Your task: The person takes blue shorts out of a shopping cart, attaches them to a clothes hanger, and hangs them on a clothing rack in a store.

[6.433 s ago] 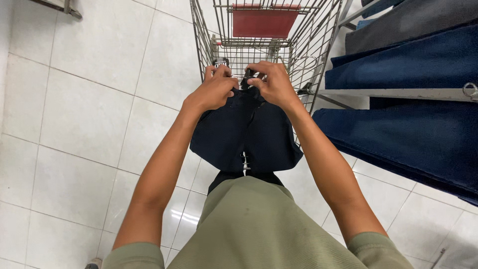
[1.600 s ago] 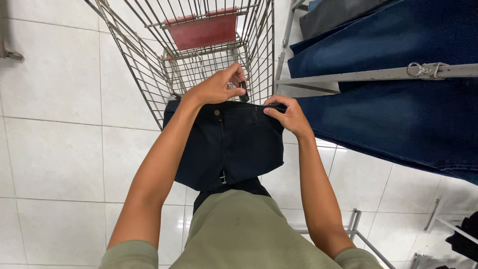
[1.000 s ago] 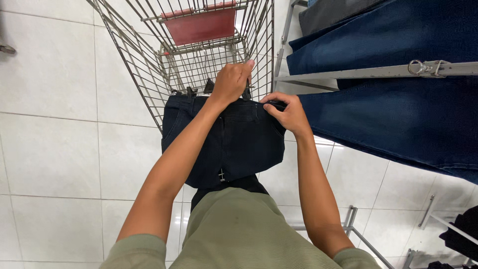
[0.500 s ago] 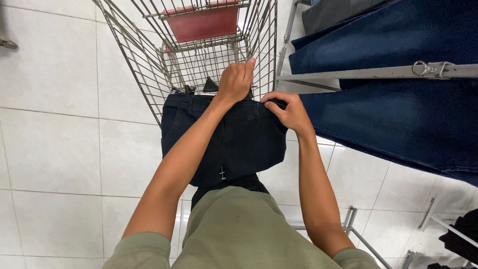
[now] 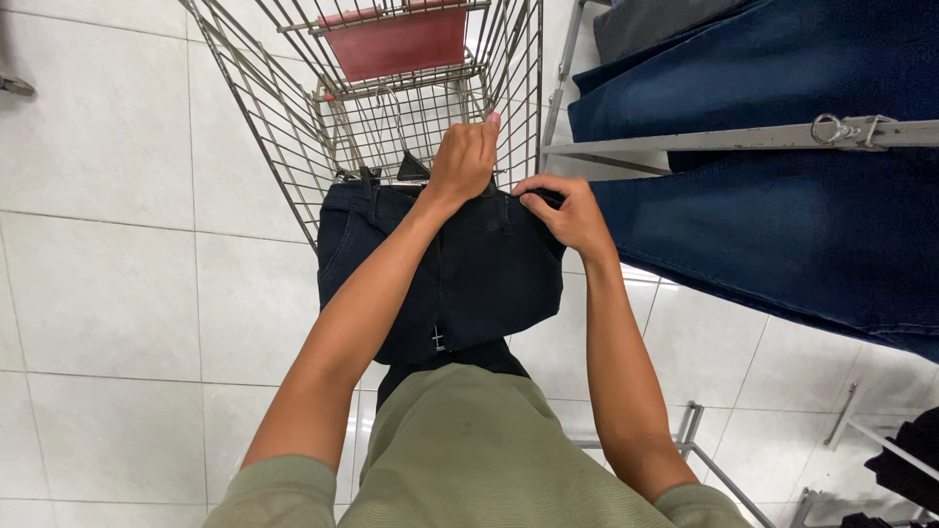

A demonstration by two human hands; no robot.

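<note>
1. Shopping cart (image 5: 293, 127): far end cut off at the 12 o'clock edge.
2. Dark jeans (image 5: 489, 284): waistband partly hidden under the left hand (image 5: 465, 161) and right hand (image 5: 567, 210); lower part covered by the left forearm.
3. Hanging blue denim (image 5: 782, 235): cut off at the 3 o'clock edge.

Against the wire shopping cart (image 5: 391, 108), the left hand (image 5: 465, 161) has shifted most: earlier both hands met at the middle of the dark trousers' (image 5: 460, 274) waistband just below the cart's near edge, and a moment ago the left hand pinched the band there; now it lies over that edge with its fingers reaching up into the basket. The right hand (image 5: 567, 215) has drifted from the middle to the waistband's right corner, beside the cart's right side, where it pinches the cloth. The trousers, once hanging narrow and bunched below the cart, now spread wide and flat against its near end, the waistband level with the edge.
</note>
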